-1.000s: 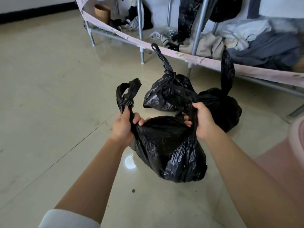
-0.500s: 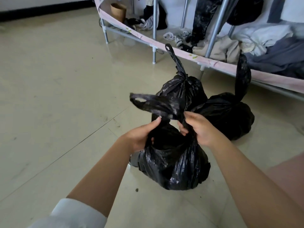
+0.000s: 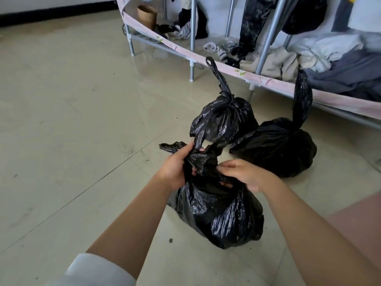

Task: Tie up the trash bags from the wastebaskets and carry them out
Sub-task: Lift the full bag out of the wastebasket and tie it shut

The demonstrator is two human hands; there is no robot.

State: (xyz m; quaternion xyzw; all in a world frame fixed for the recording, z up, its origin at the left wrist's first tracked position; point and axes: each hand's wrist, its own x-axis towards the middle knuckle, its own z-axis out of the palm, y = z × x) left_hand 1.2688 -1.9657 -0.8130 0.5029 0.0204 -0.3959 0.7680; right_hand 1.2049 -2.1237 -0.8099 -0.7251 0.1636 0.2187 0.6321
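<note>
A full black trash bag [image 3: 222,215] sits on the tiled floor right in front of me. My left hand [image 3: 177,166] grips the bunched plastic at its neck, with one handle strip sticking out to the left. My right hand [image 3: 245,174] pinches the other handle strip at the bag's mouth, close beside the left hand. Behind it stand two more black bags, the middle bag [image 3: 224,118] and the right bag [image 3: 276,147], both knotted at the top with their handle tails pointing upward.
A metal-legged rack [image 3: 192,48] with a pink fabric rim runs across the back, loaded with clothes and socks. A small brown basket [image 3: 146,15] sits at its far left. A pink surface [image 3: 358,221] shows at the right edge. Bare tiles stretch to the left.
Both hands have come together at the bag's neck, crossing the two handle strips over each other. The bag has sunk lower onto the floor, and the view has shifted.
</note>
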